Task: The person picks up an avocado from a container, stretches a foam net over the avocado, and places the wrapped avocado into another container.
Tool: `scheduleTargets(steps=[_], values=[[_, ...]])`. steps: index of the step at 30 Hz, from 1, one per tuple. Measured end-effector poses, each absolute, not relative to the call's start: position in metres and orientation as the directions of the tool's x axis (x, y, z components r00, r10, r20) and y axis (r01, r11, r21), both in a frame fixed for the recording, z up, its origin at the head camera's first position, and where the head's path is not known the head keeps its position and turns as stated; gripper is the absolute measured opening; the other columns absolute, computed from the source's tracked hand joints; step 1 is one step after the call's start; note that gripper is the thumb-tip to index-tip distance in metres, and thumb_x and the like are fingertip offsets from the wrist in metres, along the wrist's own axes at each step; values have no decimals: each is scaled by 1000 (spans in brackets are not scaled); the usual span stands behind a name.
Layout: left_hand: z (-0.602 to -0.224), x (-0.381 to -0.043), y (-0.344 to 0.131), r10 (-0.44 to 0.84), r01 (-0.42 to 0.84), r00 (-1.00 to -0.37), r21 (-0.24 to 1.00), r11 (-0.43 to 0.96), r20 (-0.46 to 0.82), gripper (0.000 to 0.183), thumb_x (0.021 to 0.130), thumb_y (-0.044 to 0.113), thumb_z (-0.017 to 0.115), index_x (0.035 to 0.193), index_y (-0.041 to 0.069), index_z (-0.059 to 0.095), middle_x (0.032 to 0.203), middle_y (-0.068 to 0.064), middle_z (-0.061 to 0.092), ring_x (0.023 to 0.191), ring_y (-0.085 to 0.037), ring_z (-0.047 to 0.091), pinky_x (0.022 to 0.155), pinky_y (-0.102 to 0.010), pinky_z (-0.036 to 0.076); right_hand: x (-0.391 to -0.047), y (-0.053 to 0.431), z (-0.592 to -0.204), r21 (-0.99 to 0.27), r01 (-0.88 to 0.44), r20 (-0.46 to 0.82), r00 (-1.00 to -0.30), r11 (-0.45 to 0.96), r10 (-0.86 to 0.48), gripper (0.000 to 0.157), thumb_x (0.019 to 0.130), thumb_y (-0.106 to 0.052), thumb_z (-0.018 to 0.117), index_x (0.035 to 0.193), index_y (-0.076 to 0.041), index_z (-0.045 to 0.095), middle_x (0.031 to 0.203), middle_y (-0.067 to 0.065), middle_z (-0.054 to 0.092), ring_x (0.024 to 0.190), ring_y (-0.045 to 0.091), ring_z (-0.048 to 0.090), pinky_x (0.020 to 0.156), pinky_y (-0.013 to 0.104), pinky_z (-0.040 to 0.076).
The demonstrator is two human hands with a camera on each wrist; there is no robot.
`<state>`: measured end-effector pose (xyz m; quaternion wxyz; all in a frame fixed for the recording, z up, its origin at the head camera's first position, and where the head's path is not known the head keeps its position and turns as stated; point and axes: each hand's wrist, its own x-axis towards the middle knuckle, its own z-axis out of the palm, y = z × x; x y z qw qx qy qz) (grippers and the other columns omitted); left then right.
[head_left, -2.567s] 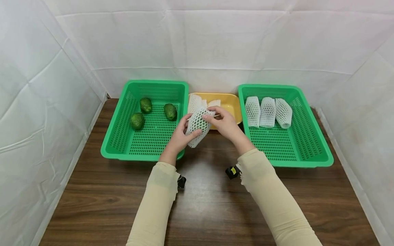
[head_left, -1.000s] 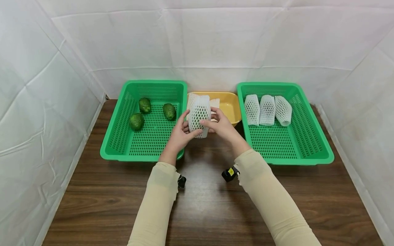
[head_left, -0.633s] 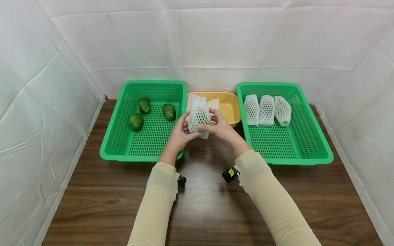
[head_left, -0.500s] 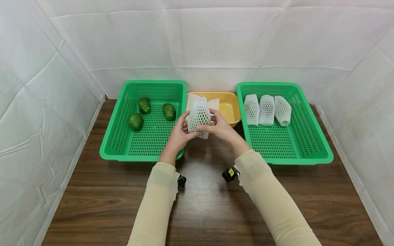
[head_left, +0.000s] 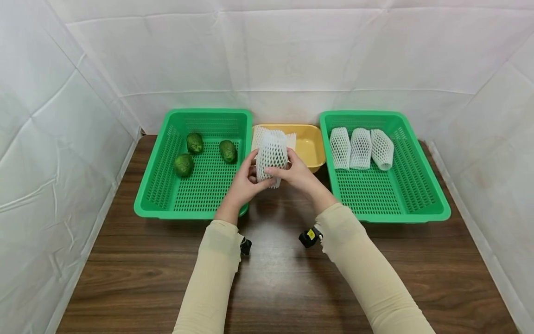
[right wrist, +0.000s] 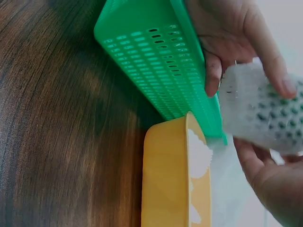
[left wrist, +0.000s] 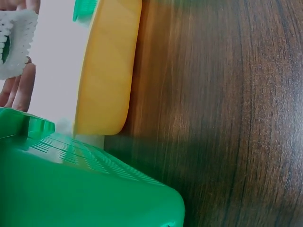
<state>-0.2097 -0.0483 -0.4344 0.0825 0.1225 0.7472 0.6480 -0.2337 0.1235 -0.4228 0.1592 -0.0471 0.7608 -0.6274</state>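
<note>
In the head view, a white foam net sleeve (head_left: 272,155) is held upright between both hands, a green avocado showing through its mesh. My left hand (head_left: 244,182) grips the sleeve's lower left side, thumb across the front. On the right side my right hand (head_left: 299,175) holds it, its thumb pressed on the mesh and its fingers partly hidden behind. Avocados (head_left: 183,165) lie bare in the left green basket (head_left: 193,215). Several wrapped pieces are not hidden: three net-covered avocados (head_left: 360,148) lie side by side in the right green basket (head_left: 388,218).
Between the baskets sits a yellow tub (head_left: 310,147) with white foam nets (head_left: 259,134) in its left part. Brown wooden table (head_left: 271,287) lies under everything. White sheeting (head_left: 292,51) rises behind and at both sides.
The netted avocado, tilted to the right at first, now stands upright. My right hand has shifted from the sleeve's upper end down to its lower side. The baskets' contents look unchanged.
</note>
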Motion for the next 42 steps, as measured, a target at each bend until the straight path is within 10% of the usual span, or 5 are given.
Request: scheduleTargets(steps=[21,33,42], values=[[-462,-224,-50,296,191,-941,980,63,164,49,96,16,52,139,6,32,119,-26,48,101,-32,55,84,-53,45,-269,249,-363,-951,255,-261,-965,177,-11,66,91,-19,48,146,-8,14,143,16,24,126,28,31,104,45,26],[-459,-222,-50,308,148,-943,988,35,130,48,97,11,47,140,-1,29,117,-31,46,105,-44,50,87,-55,42,-278,308,-418,-807,535,-566,-821,249,-71,61,92,-20,35,144,-4,8,124,17,29,107,29,38,92,46,35],[-434,-209,-48,310,157,-942,985,71,128,44,98,8,45,138,-4,31,112,-30,49,103,-43,53,86,-50,45,-274,307,-448,-746,612,-653,-751,265,-103,77,89,-15,41,147,-4,-8,150,23,-6,132,38,17,104,51,26]])
